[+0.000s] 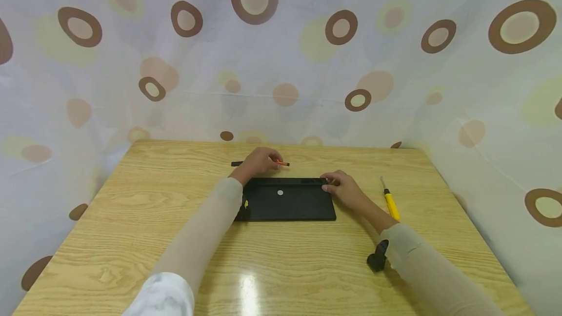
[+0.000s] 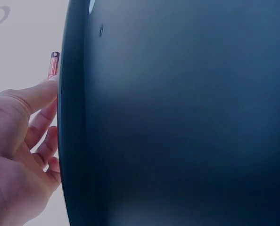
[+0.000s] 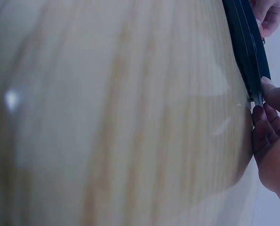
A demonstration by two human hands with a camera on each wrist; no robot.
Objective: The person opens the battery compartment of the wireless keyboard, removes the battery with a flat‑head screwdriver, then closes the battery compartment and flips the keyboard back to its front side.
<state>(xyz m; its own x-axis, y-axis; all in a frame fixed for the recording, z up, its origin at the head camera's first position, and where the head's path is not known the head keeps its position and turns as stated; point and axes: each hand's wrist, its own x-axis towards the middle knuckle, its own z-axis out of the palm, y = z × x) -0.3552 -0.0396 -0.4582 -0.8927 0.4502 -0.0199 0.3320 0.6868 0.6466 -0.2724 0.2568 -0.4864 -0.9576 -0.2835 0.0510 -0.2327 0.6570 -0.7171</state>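
Observation:
My left hand (image 1: 262, 160) pinches a small red battery (image 2: 54, 65) with a black end, beyond the back edge of a flat black keyboard (image 1: 298, 204). The keyboard seems to lie underside up, with a raised ridge along its back and a round white sticker (image 1: 280, 192). At its back right corner my right hand (image 1: 344, 190) grips the edge, thumb on top and fingers curled beneath. Left of the left hand, a narrow black strip (image 1: 237, 163) lies on the table, partly hidden by that hand. The left forearm covers the keyboard's left end.
A screwdriver (image 1: 390, 204) with a yellow handle lies right of the right hand, its shaft pointing away. Everything stands on a wooden table (image 1: 281, 267). A patterned curtain (image 1: 281, 52) hangs behind the table and along both sides.

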